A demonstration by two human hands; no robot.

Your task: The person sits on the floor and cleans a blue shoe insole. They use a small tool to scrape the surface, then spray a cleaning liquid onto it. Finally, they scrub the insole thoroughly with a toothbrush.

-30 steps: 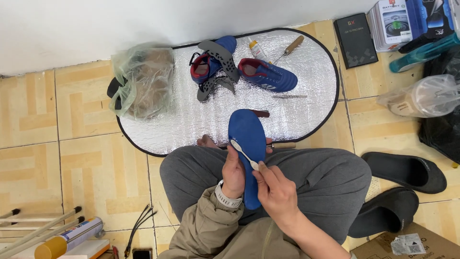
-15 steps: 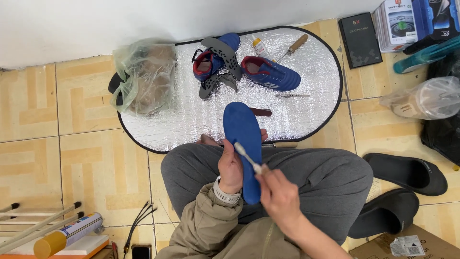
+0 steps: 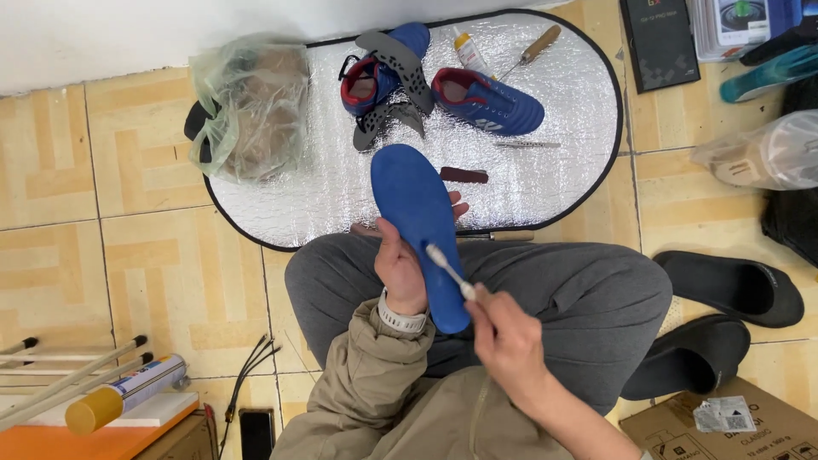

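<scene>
Left hand (image 3: pixel 399 271) grips blue insole (image 3: pixel 417 223) upright over lap, steadying it; right hand (image 3: pixel 509 342) pinches small white brush (image 3: pixel 448 270), bristles touching insole face.

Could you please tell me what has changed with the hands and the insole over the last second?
Little changed. The left hand still holds the blue insole upright over the lap, and the right hand still holds the small white brush, whose tip has slid slightly along the insole's surface. The blue shoes on the silver mat stayed put.

I see a matt blue foam-like insole (image 3: pixel 417 217), a crinkled shiny foil mat (image 3: pixel 545 183), glossy floor tiles (image 3: pixel 128 221) and smooth black rubbery slippers (image 3: pixel 733 285).
</scene>
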